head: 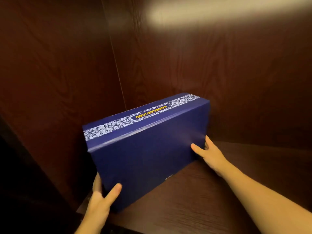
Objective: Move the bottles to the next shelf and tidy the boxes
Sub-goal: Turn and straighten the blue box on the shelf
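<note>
Evidently the blue box [148,149] is being squared into the near left corner of the dark wooden shelf [211,191], since it stands on its long side, skewed, with its left end close to the left wall [50,81] and its patterned band facing up. Gripping both short ends gives control for turning it flush, I judge. The left hand [99,201] clamps the near left corner: thumb spread wide across the front face, fingers wrapped behind the end, mostly hidden. The right hand [209,154] takes the far right end, thumb flat on the front, fingers curled round the edge out of sight. No bottles are visible here; the shelf to the right of the box lies bare.
</note>
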